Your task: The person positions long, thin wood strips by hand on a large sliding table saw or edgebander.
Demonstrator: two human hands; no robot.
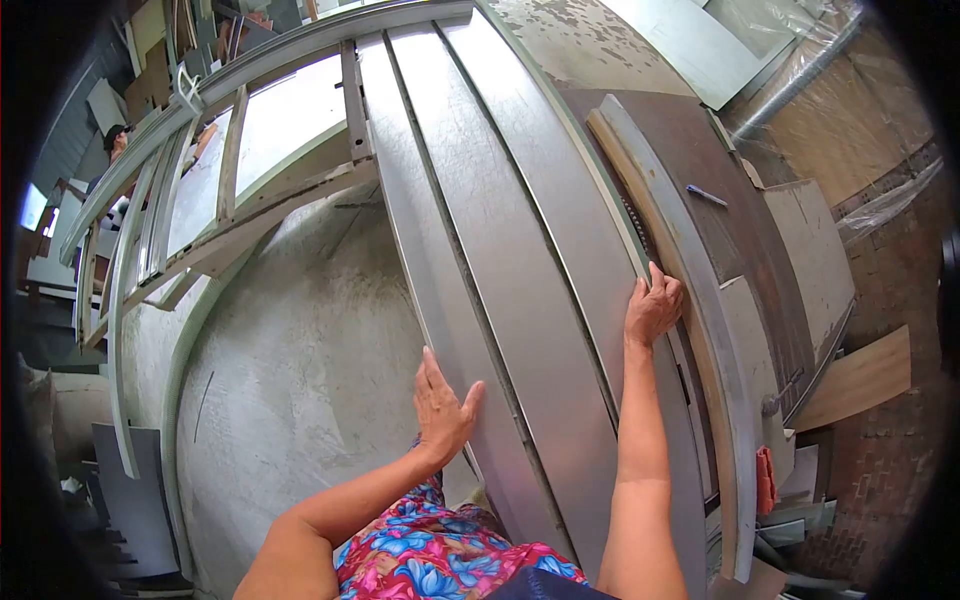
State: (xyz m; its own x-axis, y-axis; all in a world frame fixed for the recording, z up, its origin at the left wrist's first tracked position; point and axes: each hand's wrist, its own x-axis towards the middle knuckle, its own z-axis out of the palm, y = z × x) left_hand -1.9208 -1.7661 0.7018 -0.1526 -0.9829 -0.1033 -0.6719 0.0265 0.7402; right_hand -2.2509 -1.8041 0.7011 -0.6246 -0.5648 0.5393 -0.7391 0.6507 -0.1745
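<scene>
A long panel of brushed metal (480,190), split lengthwise by dark grooves into strips, stretches away from me. My left hand (446,412) rests at its left edge, fingers extended and thumb spread over the metal. On the opposite side, my right hand (655,305) has its fingers curled over the panel's right edge; the fingertips are partly hidden. Close beside that hand lies a long curved bar (665,230) with a tan inner side and a grey face.
A blue pen (707,195) lies on a brown board (745,260) to the right. A metal frame (230,160) with crossbars stands at left. Another person (118,140) is beyond it. Something red (765,480) sits low at right, near stacked sheets.
</scene>
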